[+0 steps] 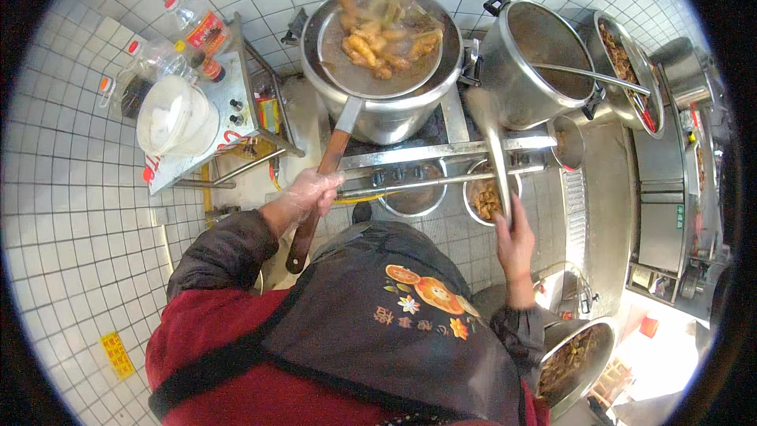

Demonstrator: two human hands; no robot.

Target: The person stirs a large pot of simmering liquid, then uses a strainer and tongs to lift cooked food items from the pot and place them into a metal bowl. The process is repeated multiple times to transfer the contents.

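Note:
In a clear plastic glove, my left hand (307, 198) grips the wooden handle (333, 151) of a large round skimmer. The skimmer's wire-mesh bowl (340, 80) sits over the mouth of a tall steel pot (384, 121). Browned cooked meat pieces (372, 41) and some limp greenish-yellow bits lie in the mesh. A long steel ladle (501, 171) is in my right hand (516, 242), held upright in view. Its head is motion-blurred, between this pot and a second steel pot (494, 65) of dark liquid.
On the left, a metal stand (236, 92) holds a white plastic tub (177, 118) and several bottles (204, 29). Below the stove rail (449, 180) are a bowl (411, 201) and a basin of brown pieces (488, 201). More food-filled pots (615, 50) stand at right.

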